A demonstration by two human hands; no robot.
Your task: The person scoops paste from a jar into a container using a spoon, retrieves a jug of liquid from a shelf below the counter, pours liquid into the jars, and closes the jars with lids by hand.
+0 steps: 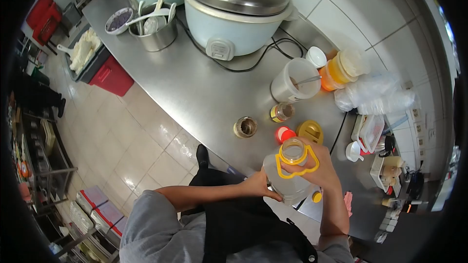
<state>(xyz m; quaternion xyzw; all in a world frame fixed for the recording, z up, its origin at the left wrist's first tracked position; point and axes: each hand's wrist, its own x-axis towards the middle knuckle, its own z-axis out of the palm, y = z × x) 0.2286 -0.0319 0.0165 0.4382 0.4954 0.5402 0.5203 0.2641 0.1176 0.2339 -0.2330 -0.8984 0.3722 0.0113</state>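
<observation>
A clear plastic jug [285, 185] with a yellow handle is held between both hands in front of my apron, its open mouth facing up. My left hand [258, 186] grips its lower side, thumb and fingers around it. At the neck and handle, my right hand [319, 163] is closed on the same jug. Just beyond are a red lid [284, 135] and a mustard-yellow lid [312, 130]. Two small glass jars with brown residue stand near them, one open jar [245, 127] and one labelled jar [282, 112]. A yellow cap [317, 197] lies right of the jug.
A white tub [292, 85] with a spoon stands behind the jars. Beyond it is a large rice cooker [234, 14] with a trailing black cord. A metal pot [155, 36] holds utensils. Stacked orange containers [336, 73] line the wall. A red bin [112, 75] is beside the counter.
</observation>
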